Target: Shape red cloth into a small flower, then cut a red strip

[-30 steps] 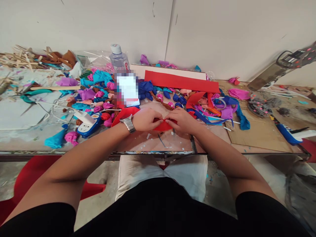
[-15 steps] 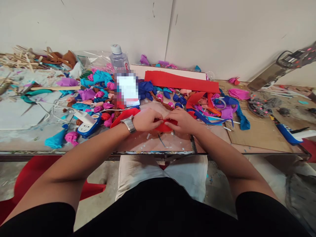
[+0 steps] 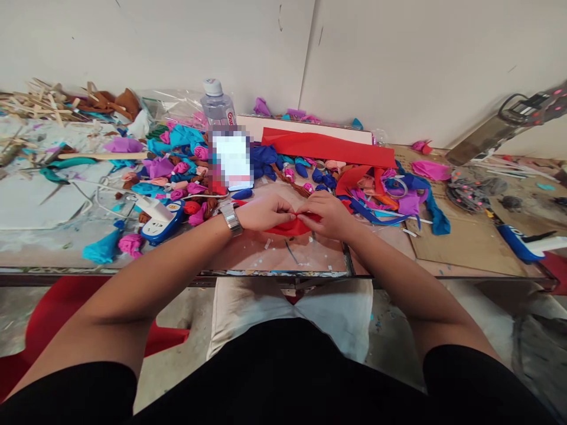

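Both my hands meet over the near middle of the worktable (image 3: 274, 257). My left hand (image 3: 261, 211), with a metal watch on its wrist, and my right hand (image 3: 326, 213) pinch a red strip of cloth (image 3: 289, 226) between their fingertips. The strip lies low on the tabletop, and most of it is hidden under my fingers. Around my hands lie many small rolled cloth buds in pink, blue, teal and purple (image 3: 177, 177).
A long red sheet (image 3: 328, 146) lies along the wall behind a water bottle (image 3: 217, 106). A white and blue power strip (image 3: 157, 218) sits left of my wrist. Tangled cloth strips (image 3: 390, 198) lie to the right, cardboard (image 3: 460, 236) beyond. A red chair (image 3: 48, 319) stands lower left.
My hands stay together on the red strip, with small finger movements. The loop of red cloth that showed left of my left wrist is now mostly out of sight. The view shifted slightly.
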Available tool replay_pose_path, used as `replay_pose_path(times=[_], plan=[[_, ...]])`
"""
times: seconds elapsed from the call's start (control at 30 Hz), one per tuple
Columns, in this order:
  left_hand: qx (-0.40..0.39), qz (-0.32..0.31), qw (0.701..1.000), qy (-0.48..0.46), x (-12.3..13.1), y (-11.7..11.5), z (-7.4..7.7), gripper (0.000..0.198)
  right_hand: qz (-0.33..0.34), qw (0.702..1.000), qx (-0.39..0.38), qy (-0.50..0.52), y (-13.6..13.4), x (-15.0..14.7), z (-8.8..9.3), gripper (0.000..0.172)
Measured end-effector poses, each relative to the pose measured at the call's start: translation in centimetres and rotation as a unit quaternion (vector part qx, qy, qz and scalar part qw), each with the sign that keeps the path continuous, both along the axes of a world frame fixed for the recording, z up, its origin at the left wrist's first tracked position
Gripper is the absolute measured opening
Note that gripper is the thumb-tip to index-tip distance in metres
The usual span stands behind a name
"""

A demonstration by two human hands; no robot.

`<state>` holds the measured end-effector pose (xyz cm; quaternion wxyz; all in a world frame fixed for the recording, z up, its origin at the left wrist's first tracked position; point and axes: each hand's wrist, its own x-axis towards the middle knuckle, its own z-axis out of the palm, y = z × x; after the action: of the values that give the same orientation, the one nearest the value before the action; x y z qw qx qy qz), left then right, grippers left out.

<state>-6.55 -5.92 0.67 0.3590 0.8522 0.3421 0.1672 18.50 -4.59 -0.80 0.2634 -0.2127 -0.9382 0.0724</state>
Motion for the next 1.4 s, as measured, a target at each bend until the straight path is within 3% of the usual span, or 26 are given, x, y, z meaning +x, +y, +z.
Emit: replay_pose_path(times=[0.27,0.37,0.53,0.73,0.83,1.13,1.4], plan=[[0.028,0.015,0.999,-0.003,-0.1,0.1,-0.3,0.040,-0.021,1.000,0.005,0.022,-0.2,0.0,0.1,0.019],[0.081,0.046,0.995,0.025,0.0,-0.4,-0.1,0.040,-0.028,0.999,0.024,0.025,-0.2,0.0,0.0,0.019],[0.239,0.081,0.959,0.132,-0.1,-0.7,0.5,0.030,-0.064,0.997,0.024,0.019,0.2,0.3,0.2,0.017],[0.255,0.196,0.907,0.272,-1.0,-0.2,1.3,0.035,-0.100,0.995,0.016,0.013,0.8,1.0,0.5,0.015],[0.248,0.213,0.899,0.293,-1.1,-0.1,1.6,0.035,-0.089,0.996,0.003,0.005,0.6,0.9,0.5,0.013],[0.261,0.226,0.899,0.272,-1.8,0.7,0.8,0.023,-0.013,0.998,-0.036,-0.048,0.4,1.0,1.3,0.009],[0.264,0.246,0.918,0.166,-2.9,1.0,0.7,0.025,0.029,0.995,-0.065,-0.067,0.6,1.2,1.3,0.007]])
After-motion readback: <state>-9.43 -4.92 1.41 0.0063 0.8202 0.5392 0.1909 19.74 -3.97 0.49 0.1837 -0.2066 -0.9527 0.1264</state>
